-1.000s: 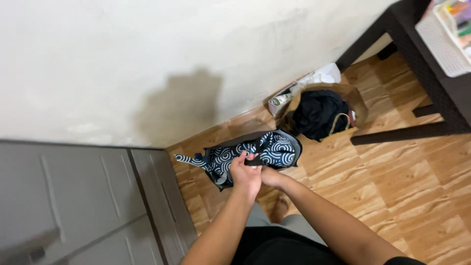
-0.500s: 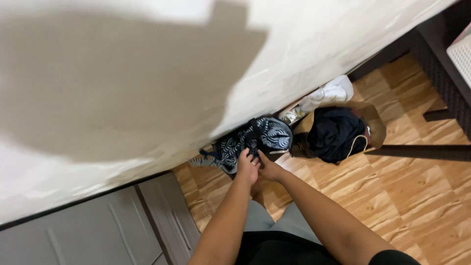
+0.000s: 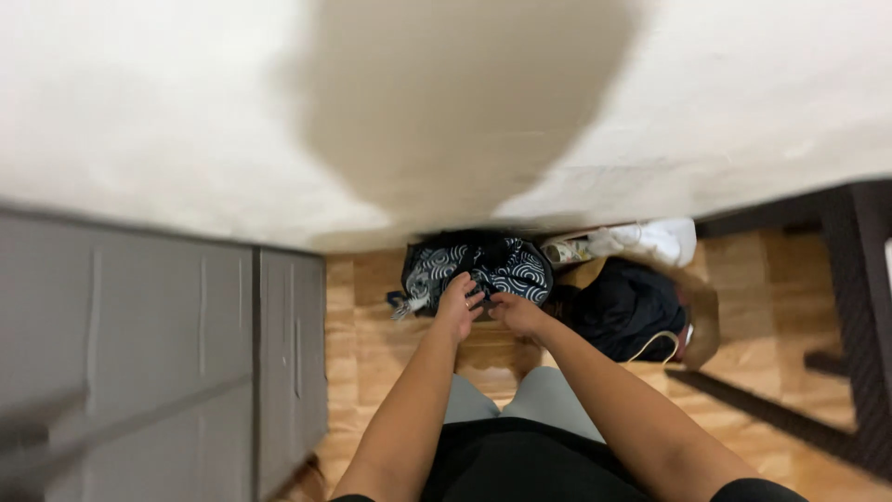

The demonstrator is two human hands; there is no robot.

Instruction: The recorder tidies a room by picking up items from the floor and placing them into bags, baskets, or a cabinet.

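A dark blue bag (image 3: 465,263) with a white wave pattern stands on the wooden floor against the white wall. My left hand (image 3: 456,305) grips its near edge with the fingers curled over the fabric. My right hand (image 3: 517,311) holds the same edge just to the right, close to the left hand. The far side of the bag lies in shadow under the wall.
A brown paper bag (image 3: 701,325) with black cloth (image 3: 623,311) in it stands right of the patterned bag, and white packaging (image 3: 650,240) lies behind it. Grey cabinet doors (image 3: 186,344) fill the left. A dark table leg (image 3: 859,307) rises at the right. My knees are below the hands.
The view has swung so the wall now fills the top. The patterned bag has gone from held up to resting low by the wall, both hands still on its edge.
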